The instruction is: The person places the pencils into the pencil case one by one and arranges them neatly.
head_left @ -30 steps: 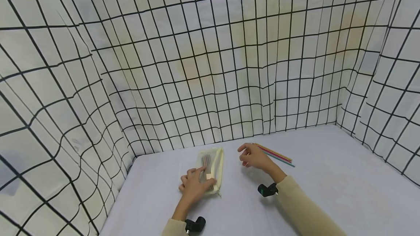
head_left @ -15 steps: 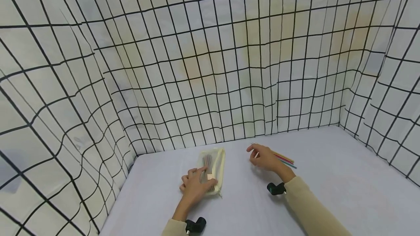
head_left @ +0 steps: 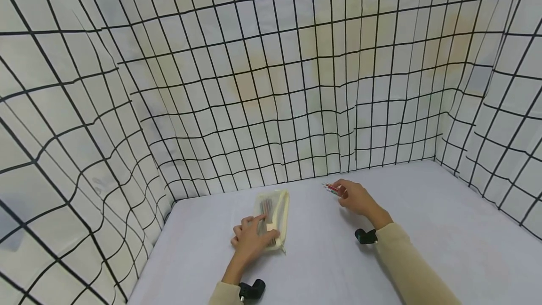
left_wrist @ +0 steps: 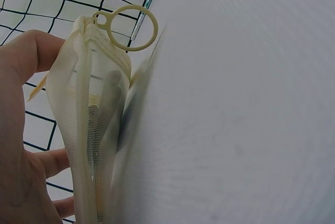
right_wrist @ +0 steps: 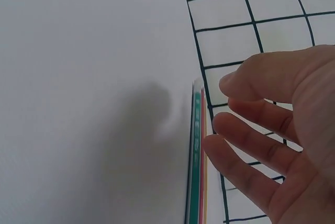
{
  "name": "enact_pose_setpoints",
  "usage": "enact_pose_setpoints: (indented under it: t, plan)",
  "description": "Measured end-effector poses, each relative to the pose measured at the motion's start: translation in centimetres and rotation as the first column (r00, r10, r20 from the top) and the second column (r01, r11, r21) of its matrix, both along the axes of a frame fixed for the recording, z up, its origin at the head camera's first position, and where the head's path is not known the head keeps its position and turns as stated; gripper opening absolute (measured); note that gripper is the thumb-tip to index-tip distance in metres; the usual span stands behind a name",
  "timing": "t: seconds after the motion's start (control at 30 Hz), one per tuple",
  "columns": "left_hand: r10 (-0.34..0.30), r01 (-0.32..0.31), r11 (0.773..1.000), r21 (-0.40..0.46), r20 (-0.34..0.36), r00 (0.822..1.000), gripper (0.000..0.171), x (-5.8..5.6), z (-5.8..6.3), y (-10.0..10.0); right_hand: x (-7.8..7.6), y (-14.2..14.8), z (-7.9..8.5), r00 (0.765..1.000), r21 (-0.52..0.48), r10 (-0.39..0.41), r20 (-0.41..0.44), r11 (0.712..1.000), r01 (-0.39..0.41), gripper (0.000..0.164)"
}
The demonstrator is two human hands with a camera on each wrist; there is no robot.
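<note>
A pale yellow mesh pencil pouch lies on the table, several pencils showing through its mesh. My left hand holds it with bent fingers and thumb; in the left wrist view the mesh pouch bulges beside the hand, its zipper ring at the top. Over a few loose pencils hovers my right hand, covering most of their length in the head view. The right wrist view has a green pencil beside red and yellow ones, with the loosely bent fingers next to them, not gripping.
White cloth covers the table. White sheeting with a black grid walls the back and both sides. A small black camera sits at the left wrist and another at the right wrist.
My right hand has moved rightward, from the left of the loose pencils to over them, so only their left ends now show in the head view. The left hand and pouch stay put.
</note>
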State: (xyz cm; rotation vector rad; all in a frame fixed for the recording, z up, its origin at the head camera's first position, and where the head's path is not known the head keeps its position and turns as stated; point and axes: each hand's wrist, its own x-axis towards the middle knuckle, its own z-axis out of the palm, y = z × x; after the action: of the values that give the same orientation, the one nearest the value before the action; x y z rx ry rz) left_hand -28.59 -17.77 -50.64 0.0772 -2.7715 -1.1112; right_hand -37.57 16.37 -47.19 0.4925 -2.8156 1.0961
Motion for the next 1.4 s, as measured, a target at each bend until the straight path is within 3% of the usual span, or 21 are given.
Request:
enact_pose_setpoints:
  t: [0.3, 0.97, 1.4]
  plan:
    - [-0.018, 0.018, 1.000, -0.003, 0.007, 1.000, 0.074, 0.8, 1.1, 0.2, -0.1, 1.3, -0.1, 1.000, 0.065, -0.009, -0.013, 0.998, 0.010, 0.047]
    - [-0.016, 0.016, 1.000, 0.003, 0.019, 1.000, 0.075, 0.7, 1.0, 0.1, -0.1, 1.6, -0.3, 0.999, 0.254, -0.034, -0.022, 0.967, 0.039, 0.044]
    - [-0.013, 0.013, 1.000, -0.004, 0.013, 1.000, 0.075, 0.5, 0.8, 0.1, 0.2, 1.2, -0.5, 0.999, 0.298, -0.051, 0.009, 0.953, 0.046, 0.041]
